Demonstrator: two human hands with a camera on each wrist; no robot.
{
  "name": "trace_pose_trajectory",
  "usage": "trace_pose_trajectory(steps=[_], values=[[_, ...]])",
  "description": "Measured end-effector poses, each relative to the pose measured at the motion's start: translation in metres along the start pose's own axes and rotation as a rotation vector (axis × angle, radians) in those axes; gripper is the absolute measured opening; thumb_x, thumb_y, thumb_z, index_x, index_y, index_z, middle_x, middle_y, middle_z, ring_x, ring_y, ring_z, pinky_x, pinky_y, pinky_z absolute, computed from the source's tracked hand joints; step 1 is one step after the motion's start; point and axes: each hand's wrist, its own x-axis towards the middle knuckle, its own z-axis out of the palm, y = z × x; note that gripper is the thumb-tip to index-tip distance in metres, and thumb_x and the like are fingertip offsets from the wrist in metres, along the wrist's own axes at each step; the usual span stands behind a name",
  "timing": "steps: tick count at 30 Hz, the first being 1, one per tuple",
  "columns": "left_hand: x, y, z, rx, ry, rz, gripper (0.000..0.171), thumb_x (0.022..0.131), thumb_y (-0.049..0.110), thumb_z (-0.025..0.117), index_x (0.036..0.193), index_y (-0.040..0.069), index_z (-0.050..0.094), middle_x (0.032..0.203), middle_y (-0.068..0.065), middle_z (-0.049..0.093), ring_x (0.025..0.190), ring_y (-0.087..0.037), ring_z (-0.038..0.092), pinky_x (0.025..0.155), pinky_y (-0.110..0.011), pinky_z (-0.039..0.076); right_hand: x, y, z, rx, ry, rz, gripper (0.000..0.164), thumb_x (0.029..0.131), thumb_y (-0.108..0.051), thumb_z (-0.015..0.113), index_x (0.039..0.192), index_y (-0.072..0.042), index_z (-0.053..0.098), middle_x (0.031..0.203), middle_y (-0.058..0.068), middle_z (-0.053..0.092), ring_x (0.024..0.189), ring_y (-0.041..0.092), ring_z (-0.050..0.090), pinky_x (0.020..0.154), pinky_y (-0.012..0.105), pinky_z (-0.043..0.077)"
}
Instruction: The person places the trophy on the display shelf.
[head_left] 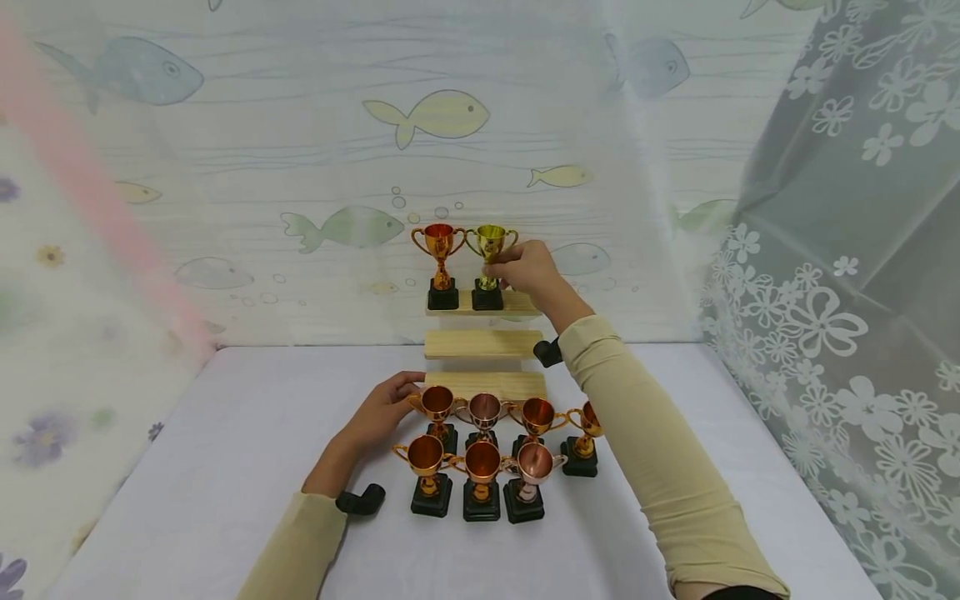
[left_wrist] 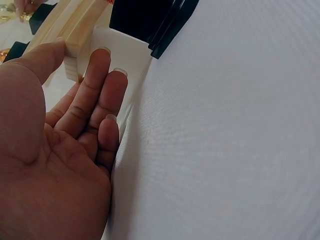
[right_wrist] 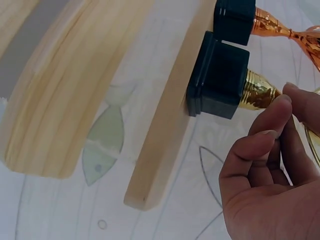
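Note:
My right hand [head_left: 534, 268] pinches the stem of a gold trophy [head_left: 491, 239] between thumb and fingertips. Its black base [right_wrist: 222, 80] rests against the top step [right_wrist: 167, 110] of a wooden stepped rack, beside an orange-bronze trophy [head_left: 439, 242]. Down at the rack's lowest step [head_left: 487, 385], my left hand [head_left: 382, 412] touches the left end. In the left wrist view the thumb [left_wrist: 47, 57] lies against the wood, and the other fingers are loosely bent beside it. Several bronze-coloured trophies, among them a front one [head_left: 482, 462], stand before the rack.
The rack's middle step [head_left: 483, 343] bears no trophy. A bronze trophy [head_left: 583, 446] stands at the right of the group, close to my right sleeve [head_left: 652, 433]. Behind the rack hangs a fish-patterned curtain [head_left: 300, 150]; a white cloth [head_left: 225, 467] covers the table.

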Motion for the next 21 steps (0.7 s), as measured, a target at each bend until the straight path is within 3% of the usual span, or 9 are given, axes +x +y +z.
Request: trace_pose_trajectory(steps=[8,21], values=[[0.0017,-0.0006,0.0006,-0.007,0.002,0.009,0.040,0.101,0.021,0.058,0.140,0.015,0.051,0.108,-0.003,0.071,0.107,-0.019,0.064,0.105,-0.049,0.039,0.0018,0.0027,0.0038,-0.008,0.010,-0.019,0.025,0.091,-0.014,0.073,0.113,-0.001,0.072,0.121,0.012,0.062,0.095,0.038,0.063,0.091,0.047,0.050],[0.0007,-0.0020,0.0004,0.000,0.001,0.017,0.043,0.101,0.024,0.059,0.142,0.013,0.051,0.107,-0.003,0.070,0.107,-0.018,0.063,0.105,-0.047,0.038,0.0005,0.0033,0.0087,0.014,-0.003,-0.054,0.023,0.091,-0.013,0.073,0.111,-0.001,0.074,0.118,0.012,0.065,0.093,0.038,0.064,0.088,0.045,0.052]])
